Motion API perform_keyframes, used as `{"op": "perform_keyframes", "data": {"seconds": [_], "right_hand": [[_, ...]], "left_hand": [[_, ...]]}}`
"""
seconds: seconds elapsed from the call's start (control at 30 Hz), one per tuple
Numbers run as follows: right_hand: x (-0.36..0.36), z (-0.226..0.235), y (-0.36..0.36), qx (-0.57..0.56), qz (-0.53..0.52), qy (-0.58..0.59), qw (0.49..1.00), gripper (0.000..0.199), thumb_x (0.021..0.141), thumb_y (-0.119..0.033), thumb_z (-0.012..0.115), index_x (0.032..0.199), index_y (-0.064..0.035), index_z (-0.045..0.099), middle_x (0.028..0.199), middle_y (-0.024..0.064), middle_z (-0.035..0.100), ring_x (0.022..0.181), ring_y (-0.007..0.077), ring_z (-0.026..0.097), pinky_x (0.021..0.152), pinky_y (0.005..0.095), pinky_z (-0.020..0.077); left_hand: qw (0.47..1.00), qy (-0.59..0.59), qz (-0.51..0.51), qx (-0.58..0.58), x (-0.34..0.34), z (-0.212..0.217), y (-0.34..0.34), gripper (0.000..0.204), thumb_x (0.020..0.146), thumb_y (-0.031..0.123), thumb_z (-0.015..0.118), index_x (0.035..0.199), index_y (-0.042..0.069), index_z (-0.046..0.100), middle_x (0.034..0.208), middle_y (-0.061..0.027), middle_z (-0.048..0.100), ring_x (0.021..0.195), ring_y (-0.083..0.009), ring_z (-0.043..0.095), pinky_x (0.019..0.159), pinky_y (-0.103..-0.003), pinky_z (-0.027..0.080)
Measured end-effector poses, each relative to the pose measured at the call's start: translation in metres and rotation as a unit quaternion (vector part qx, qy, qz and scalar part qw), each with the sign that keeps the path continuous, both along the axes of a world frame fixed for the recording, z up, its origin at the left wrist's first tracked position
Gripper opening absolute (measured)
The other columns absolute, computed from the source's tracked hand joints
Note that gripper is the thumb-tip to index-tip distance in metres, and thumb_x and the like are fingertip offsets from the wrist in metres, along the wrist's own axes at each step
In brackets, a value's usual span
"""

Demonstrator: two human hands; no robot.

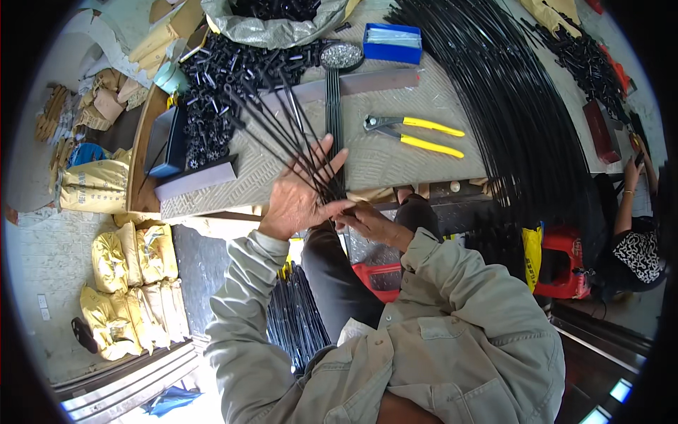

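A fanned handful of thin black rods (272, 131) with small black tips passes through my left hand (300, 194), some rods running between its raised fingers. My right hand (378, 226) closes round the lower ends at the table's front edge, its fingertips partly hidden by the left thumb. Just beyond, a straight bundle of black rods (333, 106) lies on the table (431, 95), reaching up to a round dish of small shiny pieces (342, 56). To the right rest end-cutting pliers (417, 134) with yellow handles, jaws pointing left.
Small black parts (219, 85) are heaped at left by a dark blue bin (166, 145). A blue box (393, 44) stands at the back. Long black rods (508, 106) cover the right side. Another person's arm (627, 194) shows far right. More rods (296, 314) stand below my lap.
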State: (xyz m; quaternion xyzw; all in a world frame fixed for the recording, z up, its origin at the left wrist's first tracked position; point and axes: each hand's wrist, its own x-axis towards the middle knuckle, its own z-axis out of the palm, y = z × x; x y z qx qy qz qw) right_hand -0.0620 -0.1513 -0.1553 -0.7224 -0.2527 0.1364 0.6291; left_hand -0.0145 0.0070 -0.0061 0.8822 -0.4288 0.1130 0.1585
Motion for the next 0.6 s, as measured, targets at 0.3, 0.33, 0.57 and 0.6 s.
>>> {"op": "perform_keyframes", "data": {"seconds": [0.3, 0.33, 0.57, 0.6], "right_hand": [[-0.017, 0.048, -0.045, -0.33, -0.093, -0.308, 0.888, 0.029, 0.084, -0.02, 0.053, 0.106, -0.0014, 0.051, 0.091, 0.0129, 0.059, 0.078, 0.0188, 0.06, 0.069, 0.0312, 0.0472], [-0.019, 0.083, -0.047, -0.36, -0.056, -0.223, 0.904, 0.027, 0.083, -0.017, 0.054, 0.105, -0.0021, 0.053, 0.094, 0.0134, 0.058, 0.08, 0.0211, 0.06, 0.068, 0.033, 0.0475], [0.05, 0.211, -0.021, -0.252, -0.225, -0.525, 0.781, 0.031, 0.074, -0.011, 0.062, 0.105, -0.0129, 0.059, 0.116, 0.0082, 0.051, 0.102, 0.0294, 0.049, 0.088, 0.0387, 0.0378], [0.063, 0.211, -0.016, -0.252, -0.216, -0.531, 0.78, 0.031, 0.074, -0.011, 0.062, 0.105, -0.0129, 0.059, 0.116, 0.0082, 0.051, 0.102, 0.0294, 0.049, 0.088, 0.0387, 0.0378]], "left_hand": [[0.998, -0.047, 0.031, -0.028, 0.003, -0.012, 0.001, 0.057, 0.071, 0.046, 0.061, 0.118, 0.015, 0.052, 0.13, -0.0133, 0.041, 0.115, -0.0267, 0.045, 0.093, -0.037, 0.038], [0.997, -0.064, 0.03, -0.028, 0.002, -0.013, 0.006, 0.056, 0.071, 0.046, 0.06, 0.118, 0.015, 0.052, 0.13, -0.0133, 0.041, 0.115, -0.0264, 0.045, 0.093, -0.037, 0.038], [0.993, -0.1, 0.039, -0.047, -0.007, -0.011, 0.011, 0.056, 0.073, 0.049, 0.056, 0.116, 0.013, 0.053, 0.13, -0.0133, 0.041, 0.117, -0.0251, 0.043, 0.093, -0.038, 0.037], [0.993, -0.098, 0.032, -0.052, -0.006, -0.014, 0.011, 0.057, 0.073, 0.049, 0.056, 0.117, 0.013, 0.053, 0.13, -0.0134, 0.041, 0.118, -0.025, 0.042, 0.094, -0.038, 0.036]]}}
